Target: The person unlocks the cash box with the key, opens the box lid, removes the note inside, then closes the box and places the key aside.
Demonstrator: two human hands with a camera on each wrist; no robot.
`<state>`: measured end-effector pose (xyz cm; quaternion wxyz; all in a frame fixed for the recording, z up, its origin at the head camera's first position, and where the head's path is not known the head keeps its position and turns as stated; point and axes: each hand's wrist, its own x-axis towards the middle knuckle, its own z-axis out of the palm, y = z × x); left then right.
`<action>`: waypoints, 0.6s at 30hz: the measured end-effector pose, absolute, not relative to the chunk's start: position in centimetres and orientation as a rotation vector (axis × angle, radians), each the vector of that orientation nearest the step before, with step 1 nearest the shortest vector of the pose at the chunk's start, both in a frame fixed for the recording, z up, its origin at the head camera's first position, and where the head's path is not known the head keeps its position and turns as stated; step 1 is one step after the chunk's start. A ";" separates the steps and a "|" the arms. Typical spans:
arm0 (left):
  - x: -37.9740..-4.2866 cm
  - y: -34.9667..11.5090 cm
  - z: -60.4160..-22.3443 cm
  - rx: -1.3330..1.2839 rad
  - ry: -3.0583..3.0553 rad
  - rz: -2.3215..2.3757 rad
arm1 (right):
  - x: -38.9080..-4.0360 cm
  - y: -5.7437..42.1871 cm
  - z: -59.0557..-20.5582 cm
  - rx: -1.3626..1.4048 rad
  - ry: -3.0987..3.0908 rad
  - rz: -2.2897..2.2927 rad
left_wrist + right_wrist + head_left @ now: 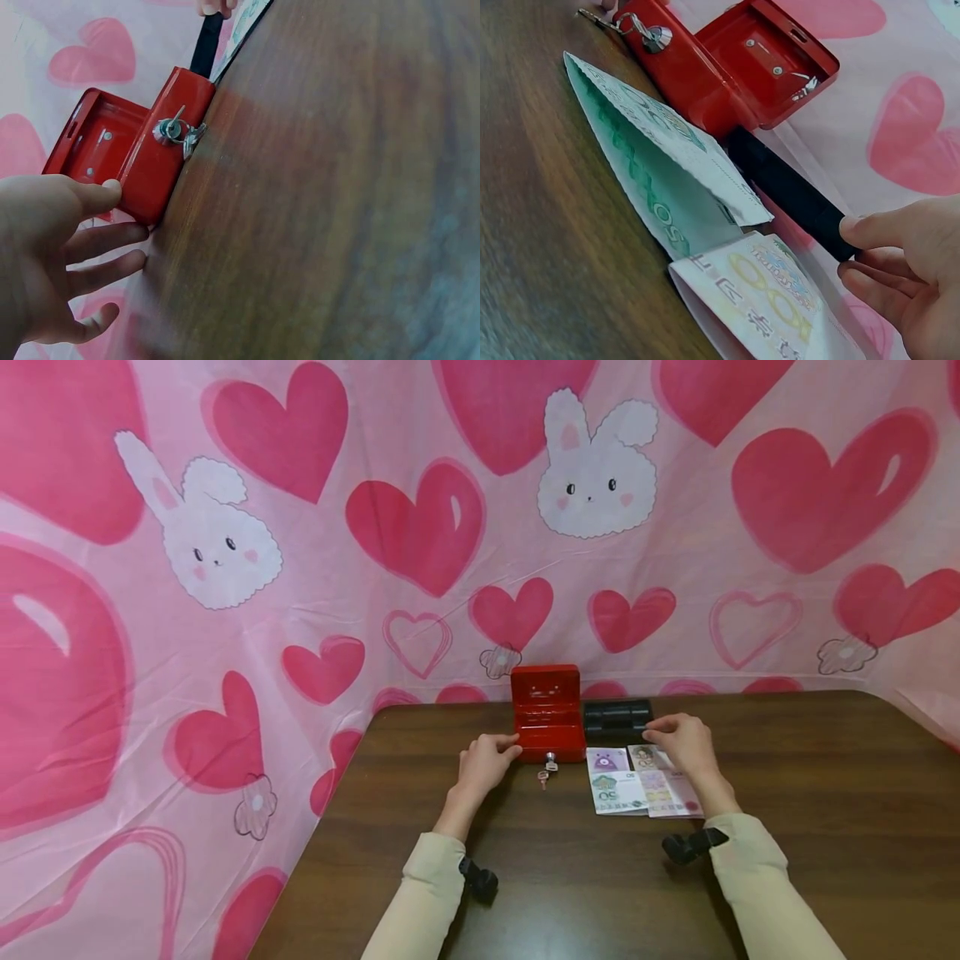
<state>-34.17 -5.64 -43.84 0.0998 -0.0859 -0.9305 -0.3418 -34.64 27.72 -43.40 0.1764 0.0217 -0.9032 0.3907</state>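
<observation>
A red cash box (550, 753) stands with its lid (545, 681) raised toward the wall. Keys (543, 778) hang from the lock (166, 130) on its front. My left hand (486, 768) rests at the box's left front corner, thumb against the edge and the other fingers spread alongside. Beside the box on the right is a black compartment tray (795, 195). My right hand (686, 745) pinches the tray's right end between thumb and fingers. Whether the tray touches the table, I cannot tell. Folded banknotes, a green-printed one (656, 127) and a yellow-printed one (757, 292), lie in front of it.
A purple-printed note (606, 760) and another note (645, 755) lie just behind the front ones. The brown wooden table (570, 893) extends to both sides and toward me. Behind it hangs a pink cloth (690, 610) with hearts and rabbits.
</observation>
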 end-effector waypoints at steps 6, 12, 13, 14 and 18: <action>-34.2 -5.6 -43.9 -0.247 -2.752 -1.029 | -34.8 28.0 -43.5 0.063 -2.522 1.079; -34.4 -5.5 -43.9 -0.237 -2.758 -1.029 | -35.0 28.3 -43.3 0.051 -2.514 1.096; -34.5 -5.4 -43.9 -0.236 -2.758 -1.027 | -35.0 28.4 -43.2 0.054 -2.511 1.097; -34.5 -5.4 -43.9 -0.236 -2.756 -1.028 | -35.0 28.4 -43.1 0.059 -2.507 1.096; -34.6 -5.4 -44.0 -0.232 -2.756 -1.037 | -34.9 28.7 -42.5 0.077 -2.482 1.090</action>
